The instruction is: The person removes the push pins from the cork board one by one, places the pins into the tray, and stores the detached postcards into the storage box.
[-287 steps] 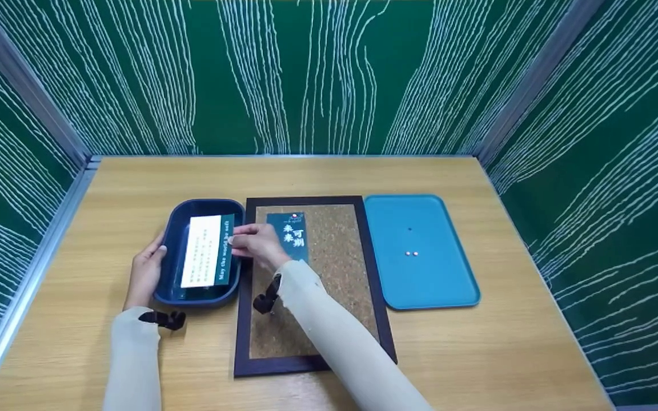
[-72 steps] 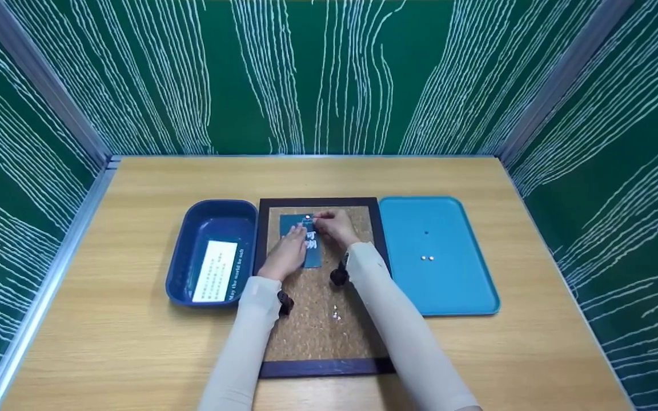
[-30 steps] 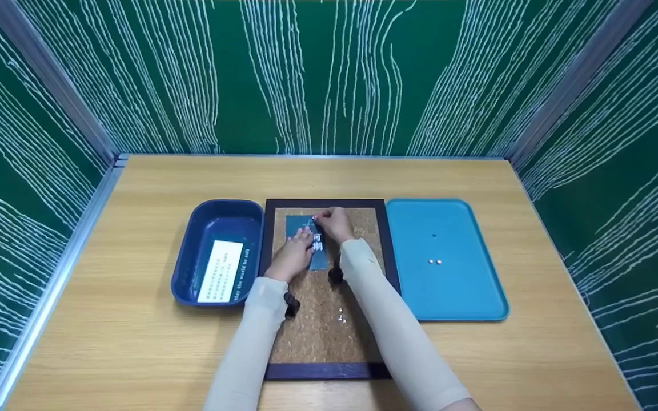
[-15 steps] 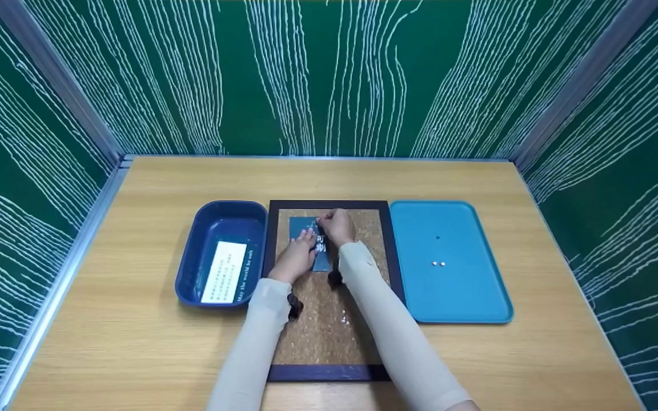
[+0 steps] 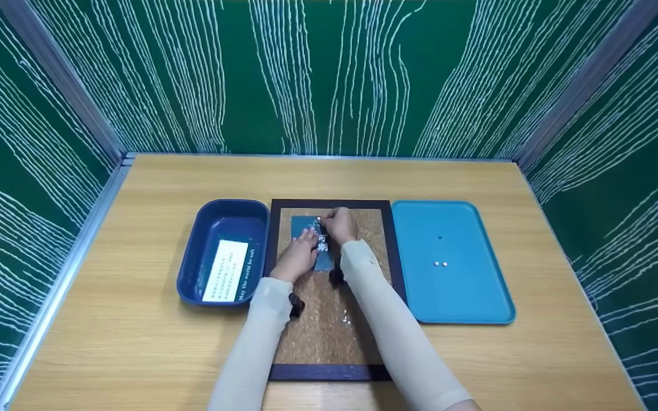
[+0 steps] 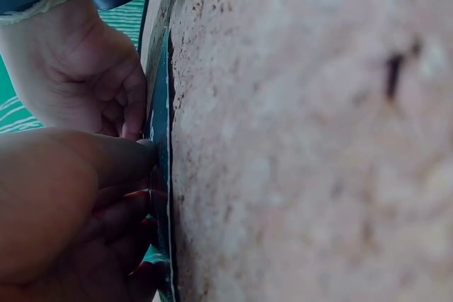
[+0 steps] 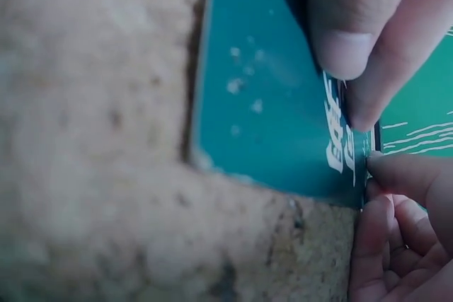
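A dark green card (image 5: 324, 261) with white characters lies on the cork board (image 5: 312, 337). My left hand (image 5: 297, 254) presses it with extended fingers, covering much of its middle. At the card's top right corner my right hand (image 5: 340, 225) pinches a small pale-headed pin (image 5: 318, 219) between thumb and forefinger. The right wrist view shows the right thumb (image 7: 396, 167) right at the card's edge, the other fingers curled. In the left wrist view, left fingertips meet the card (image 6: 161, 104); the right hand (image 6: 78, 68) is behind.
A dark blue box (image 5: 195, 262) left of the board holds another green-and-white card (image 5: 227, 271). On the right, a light blue tray (image 5: 460, 297) carries small pins (image 5: 440, 264). Some tiny shiny bits (image 5: 346, 318) are on the lower cork. Patterned green walls enclose the table.
Since the earliest frame, the left hand has left the box for the card, and the right hand has let go of the box's card. Over the last second, the right fingers shift slightly around the pin.
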Motion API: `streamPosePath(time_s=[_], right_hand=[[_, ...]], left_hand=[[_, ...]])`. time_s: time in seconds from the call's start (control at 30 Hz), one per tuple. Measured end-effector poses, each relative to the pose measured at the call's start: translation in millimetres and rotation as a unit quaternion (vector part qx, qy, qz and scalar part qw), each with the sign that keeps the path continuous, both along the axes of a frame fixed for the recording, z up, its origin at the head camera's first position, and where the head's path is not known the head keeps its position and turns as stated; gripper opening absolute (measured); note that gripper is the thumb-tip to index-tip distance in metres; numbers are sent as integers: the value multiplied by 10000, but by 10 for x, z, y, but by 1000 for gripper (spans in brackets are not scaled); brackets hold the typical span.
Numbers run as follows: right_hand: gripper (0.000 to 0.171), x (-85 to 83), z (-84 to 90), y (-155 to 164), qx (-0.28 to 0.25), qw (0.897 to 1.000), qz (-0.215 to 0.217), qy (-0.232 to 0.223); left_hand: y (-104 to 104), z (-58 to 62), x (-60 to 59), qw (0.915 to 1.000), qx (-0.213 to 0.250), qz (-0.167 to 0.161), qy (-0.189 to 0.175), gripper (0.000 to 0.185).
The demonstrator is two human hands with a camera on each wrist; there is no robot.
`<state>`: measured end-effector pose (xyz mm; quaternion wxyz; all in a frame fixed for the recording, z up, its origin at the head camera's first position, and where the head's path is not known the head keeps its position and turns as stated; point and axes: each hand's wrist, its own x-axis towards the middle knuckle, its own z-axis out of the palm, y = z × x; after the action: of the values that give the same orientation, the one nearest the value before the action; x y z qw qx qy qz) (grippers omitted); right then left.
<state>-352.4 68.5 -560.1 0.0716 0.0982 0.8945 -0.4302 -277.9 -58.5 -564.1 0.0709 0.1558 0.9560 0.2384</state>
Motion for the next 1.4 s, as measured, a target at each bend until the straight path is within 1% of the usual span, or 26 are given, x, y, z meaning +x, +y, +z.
streamPosePath(time_s=[0.17,0.37,0.63,0.8,0.93,1.27,1.4], right_hand=[[21,-4,-21,18,-222,9998,11,-12],[29,-13,-32,17,-207,9997,82,-27],[19,-6,-21,18,-146,9998,117,-116],[19,-3,-25,15,138,9994,295,91],[21,-12,-28,17,286,9984,465,144],[20,-18,-9,34,86,9986,520,40],[21,-14,-4,38,137,9982,588,7]], left_hand=[[-2,-6,7,10000,10,8,-62,45],[-12,-4,10,10000,38,-30,-55,45],[-14,-15,6,10000,4,-27,-87,45],[-16,-21,6,10000,7,8,-86,45],[-18,-26,2,10000,-1,8,-49,45],[-16,-15,-5,10000,-66,-18,-67,46],[-11,-14,-1,9999,2,11,-104,46]])
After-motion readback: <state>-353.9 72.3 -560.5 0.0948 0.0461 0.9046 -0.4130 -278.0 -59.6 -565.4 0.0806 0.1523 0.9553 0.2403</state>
